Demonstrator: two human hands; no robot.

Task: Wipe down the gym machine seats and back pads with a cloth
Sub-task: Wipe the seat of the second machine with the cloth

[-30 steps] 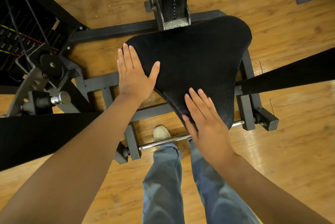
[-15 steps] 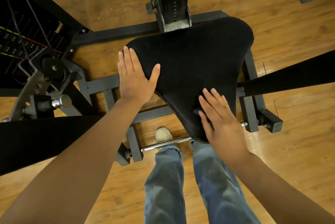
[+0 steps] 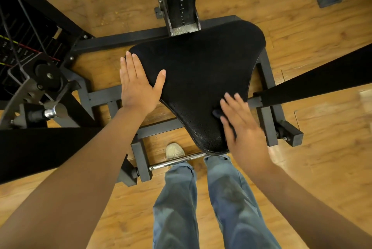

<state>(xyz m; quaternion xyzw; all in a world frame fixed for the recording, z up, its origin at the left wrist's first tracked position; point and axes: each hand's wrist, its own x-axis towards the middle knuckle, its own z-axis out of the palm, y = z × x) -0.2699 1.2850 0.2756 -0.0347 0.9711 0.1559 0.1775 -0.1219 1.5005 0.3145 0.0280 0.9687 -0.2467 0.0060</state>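
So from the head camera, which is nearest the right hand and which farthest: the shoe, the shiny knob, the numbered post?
From the right hand:
1. Pale beige shoe, just to its left on the wooden floor, below the black padded seat.
2. Black numbered upright post, beyond the seat at the top.
3. Shiny chrome knob, far left, past the left hand.

The wooden floor [image 3: 302,7] carries the dark metal frame [image 3: 124,39] of the gym machine. Near this frame's front crossbar, a pale shoe [image 3: 174,151] stands on the boards (the other foot is hidden). Behind the frame, small crumbs [image 3: 106,18] lie on the wood.
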